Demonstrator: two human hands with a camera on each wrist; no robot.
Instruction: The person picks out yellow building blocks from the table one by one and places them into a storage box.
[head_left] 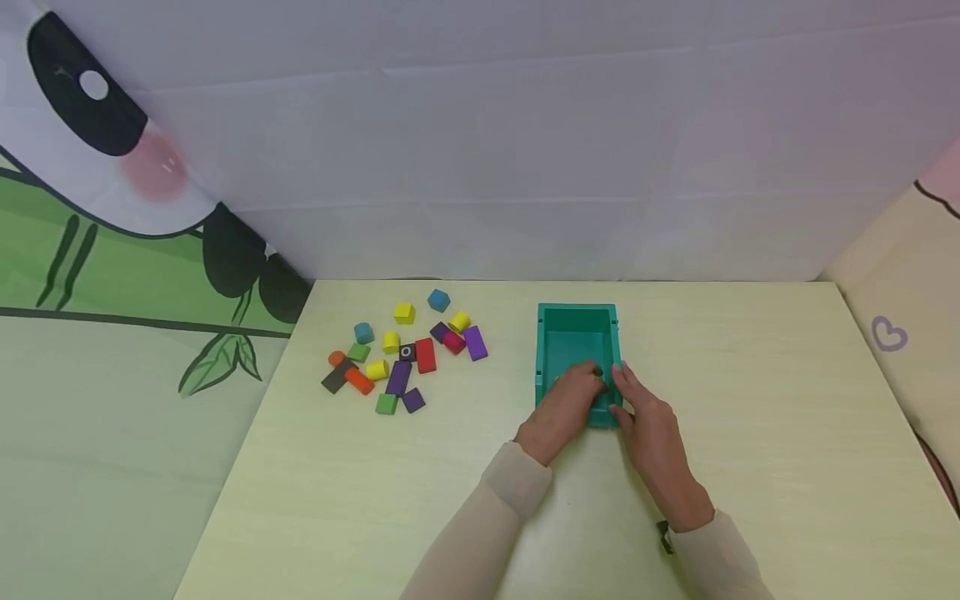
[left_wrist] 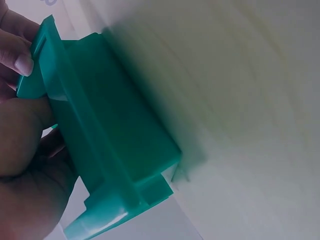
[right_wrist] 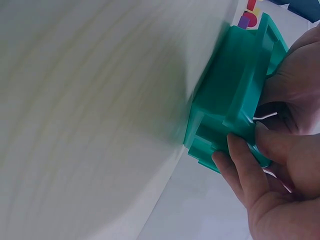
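Observation:
A teal plastic box (head_left: 576, 329) with an open top stands on the table in front of me. My left hand (head_left: 561, 414) reaches over its near left edge, fingers bent down inside. A small bit of yellow shows beside that hand; what its fingers hold, if anything, I cannot tell. My right hand (head_left: 658, 442) pinches the right rim near the front corner. From the right wrist view, the right thumb lies at the rim and the fingers (right_wrist: 247, 167) against the outer wall. The box's outer side (left_wrist: 120, 120) faces the left wrist camera, close over the table.
Loose coloured blocks lie spread out left of the box, among them a red block (head_left: 425, 355), a purple block (head_left: 399, 377), a yellow cube (head_left: 404, 313) and a green block (head_left: 386, 404). A pale cloth wall (head_left: 525, 167) rises behind the table (head_left: 750, 375).

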